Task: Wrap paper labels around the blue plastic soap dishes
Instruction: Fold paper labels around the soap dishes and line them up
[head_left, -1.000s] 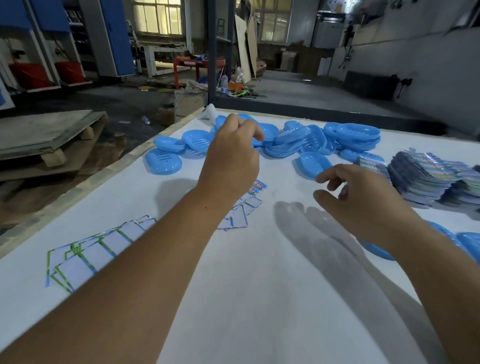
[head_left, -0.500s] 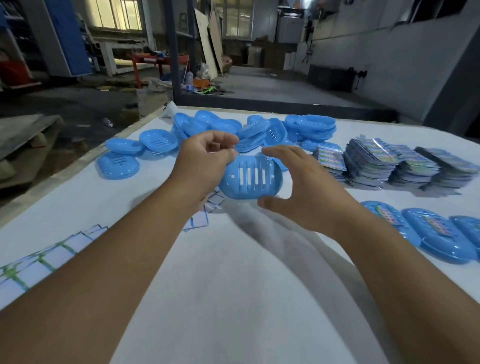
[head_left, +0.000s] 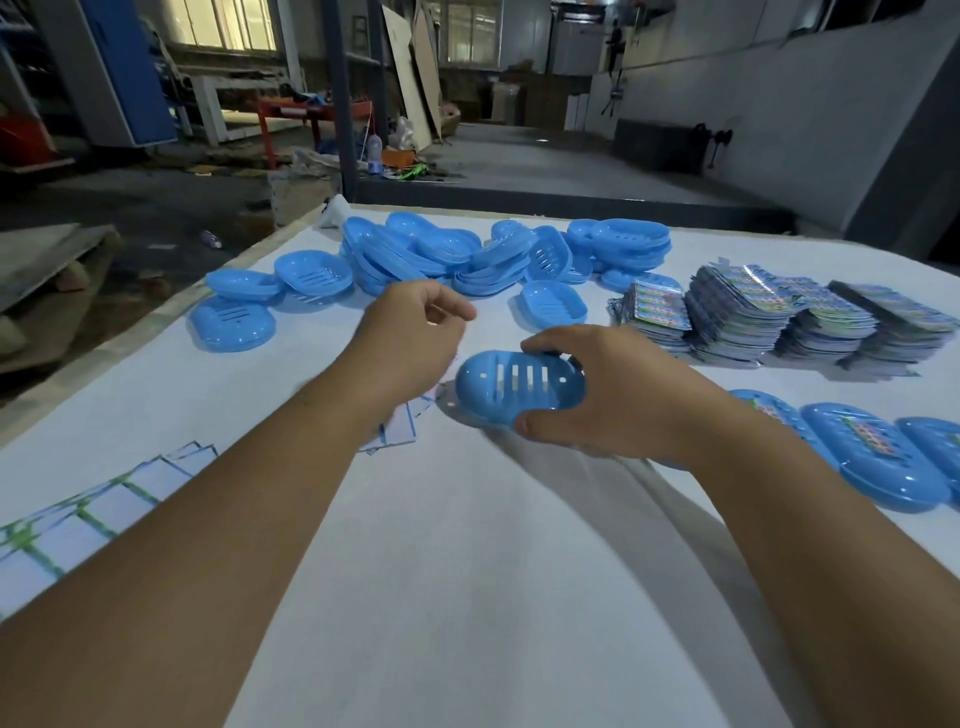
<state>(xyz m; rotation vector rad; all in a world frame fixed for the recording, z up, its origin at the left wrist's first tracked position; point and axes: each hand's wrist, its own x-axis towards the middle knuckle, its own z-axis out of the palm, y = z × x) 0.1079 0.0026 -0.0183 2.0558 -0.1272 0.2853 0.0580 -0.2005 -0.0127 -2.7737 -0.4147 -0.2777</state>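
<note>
My right hand grips a blue soap dish by its right end, slotted bottom facing me, just above the white table. My left hand hovers to the left of the dish, over a small fan of paper labels; its fingers are curled with thumb near the fingertips, and nothing shows in them. A heap of bare blue dishes lies at the far side of the table.
Stacks of printed labels stand at the right. Dishes with labels on them lie in a row at the right edge. More white label sheets are spread at the near left. The table's left edge drops to the workshop floor.
My right hand has taken the dish alone and lowered it toward the table. My left hand has let go of it and drawn back to the left, over the labels.
</note>
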